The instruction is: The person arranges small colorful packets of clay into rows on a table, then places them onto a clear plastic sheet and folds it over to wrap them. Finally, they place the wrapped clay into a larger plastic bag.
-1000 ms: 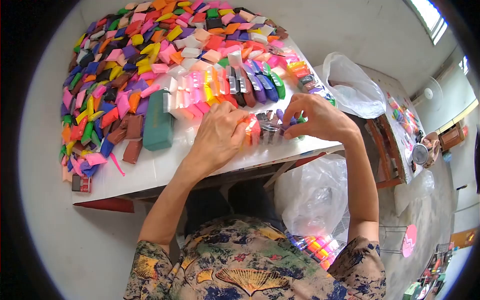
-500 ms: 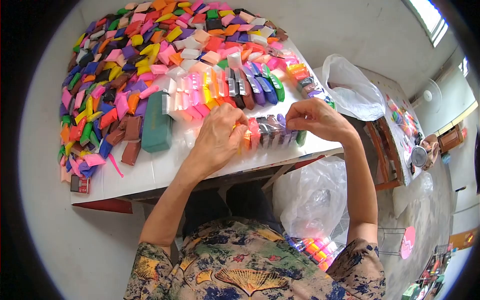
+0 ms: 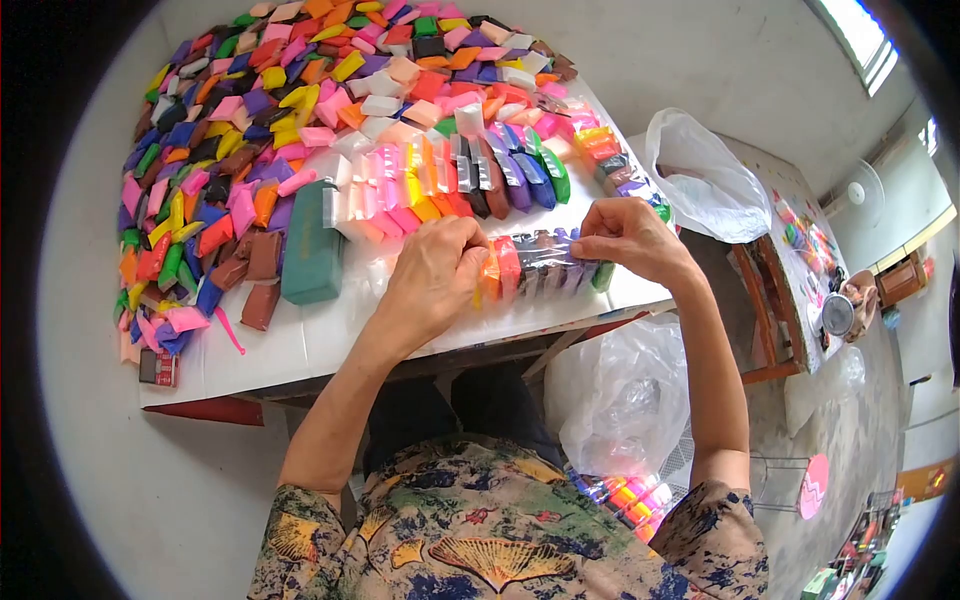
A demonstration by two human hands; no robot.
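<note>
Near the front table edge lies a row of coloured clay packets [image 3: 540, 262] in a clear plastic bag, with orange, red, black, brown, purple and green showing. My left hand [image 3: 435, 275] pinches the bag at its left end, hiding the packets there. At the right end my right hand [image 3: 635, 243] has thumb and fingers closed on the plastic above the purple and green packets. Just behind stands a second row of clay packets [image 3: 465, 178], running from pale pink to green. Left of it is a green block [image 3: 312, 245].
A big heap of loose coloured packets [image 3: 250, 130] covers the back and left of the table [image 3: 270, 360]. Another bagged row [image 3: 610, 155] lies at right. Plastic bags [image 3: 705, 180] hang near a side table [image 3: 790, 230]. A red device [image 3: 158, 368] sits at the left corner.
Both hands have shifted only slightly, the left one a little to the left and down. The plastic over the row looks pulled tighter.
</note>
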